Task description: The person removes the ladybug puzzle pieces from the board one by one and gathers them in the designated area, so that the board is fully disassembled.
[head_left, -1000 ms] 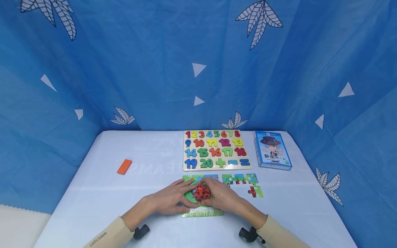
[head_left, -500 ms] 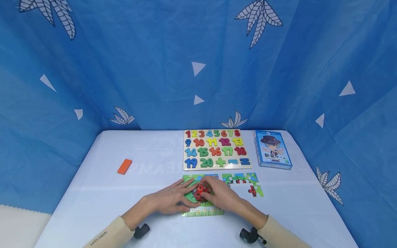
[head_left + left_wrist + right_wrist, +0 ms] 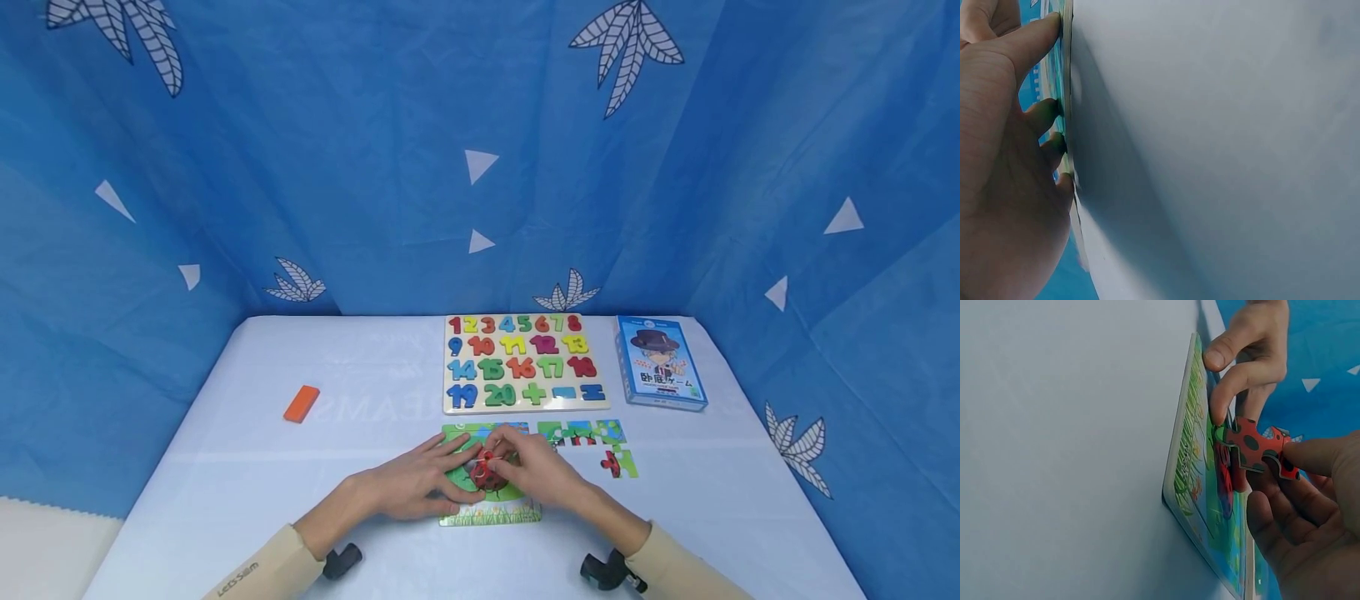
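Note:
A small jigsaw board (image 3: 491,517) with a ladybug picture and a grassy edge lies in front of me in the head view. My left hand (image 3: 408,483) rests on its left side with fingers spread, the fingertips touching its surface in the left wrist view. My right hand (image 3: 540,475) pinches a red, black-spotted puzzle piece (image 3: 1250,447) between thumb and fingers. In the right wrist view the piece is tilted up off the board, its far end close to the left hand's fingers. Part of the ladybug picture is hidden beneath the hands.
Several joined puzzle pieces (image 3: 580,432) and a corner group (image 3: 619,462) lie right of the board. Behind stands a wooden number board (image 3: 447,400), with a blue game box (image 3: 660,362) beside it. An orange block (image 3: 302,403) lies at left; blue curtains (image 3: 390,167) surround the table.
My right thumb and fingers have closed from around the ladybug onto a red spotted piece, tilting it up. My left hand and the board have stayed put.

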Demonstrator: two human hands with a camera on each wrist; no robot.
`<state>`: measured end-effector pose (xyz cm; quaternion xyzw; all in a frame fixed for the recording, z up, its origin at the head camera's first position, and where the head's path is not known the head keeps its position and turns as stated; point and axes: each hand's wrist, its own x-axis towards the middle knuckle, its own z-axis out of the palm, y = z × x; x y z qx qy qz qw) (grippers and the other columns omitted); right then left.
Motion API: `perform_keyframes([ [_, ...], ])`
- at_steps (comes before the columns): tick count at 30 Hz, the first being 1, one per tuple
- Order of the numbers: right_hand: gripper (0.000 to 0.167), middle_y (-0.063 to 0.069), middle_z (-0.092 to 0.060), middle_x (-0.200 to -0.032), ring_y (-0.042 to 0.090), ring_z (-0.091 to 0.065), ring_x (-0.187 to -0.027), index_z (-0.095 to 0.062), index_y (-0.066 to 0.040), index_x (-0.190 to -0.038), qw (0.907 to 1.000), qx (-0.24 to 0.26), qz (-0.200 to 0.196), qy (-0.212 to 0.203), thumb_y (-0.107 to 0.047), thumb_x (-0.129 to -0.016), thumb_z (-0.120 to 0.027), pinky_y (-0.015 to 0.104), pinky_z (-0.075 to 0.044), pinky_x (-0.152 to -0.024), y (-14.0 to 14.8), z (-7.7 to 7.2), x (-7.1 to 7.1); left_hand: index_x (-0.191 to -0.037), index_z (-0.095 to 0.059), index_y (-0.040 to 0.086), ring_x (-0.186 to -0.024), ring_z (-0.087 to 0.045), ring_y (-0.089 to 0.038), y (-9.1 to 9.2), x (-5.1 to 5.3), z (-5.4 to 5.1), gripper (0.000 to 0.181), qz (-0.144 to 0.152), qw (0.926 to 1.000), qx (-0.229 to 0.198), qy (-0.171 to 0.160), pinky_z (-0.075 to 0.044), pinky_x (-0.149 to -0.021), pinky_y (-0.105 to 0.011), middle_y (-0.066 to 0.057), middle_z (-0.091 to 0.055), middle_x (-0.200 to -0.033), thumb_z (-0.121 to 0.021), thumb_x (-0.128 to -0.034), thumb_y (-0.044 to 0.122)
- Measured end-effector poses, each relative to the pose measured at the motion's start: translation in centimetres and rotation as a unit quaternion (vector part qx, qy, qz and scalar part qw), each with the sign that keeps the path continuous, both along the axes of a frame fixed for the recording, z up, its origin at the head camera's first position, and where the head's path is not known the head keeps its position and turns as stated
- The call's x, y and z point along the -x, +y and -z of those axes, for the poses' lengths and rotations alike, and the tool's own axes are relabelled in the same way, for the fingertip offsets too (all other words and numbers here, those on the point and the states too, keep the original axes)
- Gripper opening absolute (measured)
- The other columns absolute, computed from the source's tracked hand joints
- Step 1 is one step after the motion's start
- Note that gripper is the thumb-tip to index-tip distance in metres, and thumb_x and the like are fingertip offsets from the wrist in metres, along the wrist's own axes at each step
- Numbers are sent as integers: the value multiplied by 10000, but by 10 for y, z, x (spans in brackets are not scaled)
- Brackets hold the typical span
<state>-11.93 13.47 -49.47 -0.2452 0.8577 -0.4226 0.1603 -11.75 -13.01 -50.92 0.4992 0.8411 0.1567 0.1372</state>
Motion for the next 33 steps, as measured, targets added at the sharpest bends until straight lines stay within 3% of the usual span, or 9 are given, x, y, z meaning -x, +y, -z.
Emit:
perform_keyframes([
  [16,146,-152,-700,-921,53,-657,-822,-594,-285,-1086,9988,220,378,198,-216,-983,-671,253,-553,-697,13,-9,1,-1402,-550,471,-1544,-126,-362,-1,-1,-2,386,10,10000,-15,-77,-186,-1182,-658,-65,-214,-1668,-562,-1020,414],
  [33,135,-97,-690,-890,122,-655,-811,-648,-239,-1067,9963,42,860,40,-177,-958,-698,270,-548,-714,64,-21,8,-1418,-533,466,-1539,-139,-372,0,1,-3,395,84,10000,-32,40,-180,-1186,-652,-103,-217,-1665,-552,-1027,414],
])
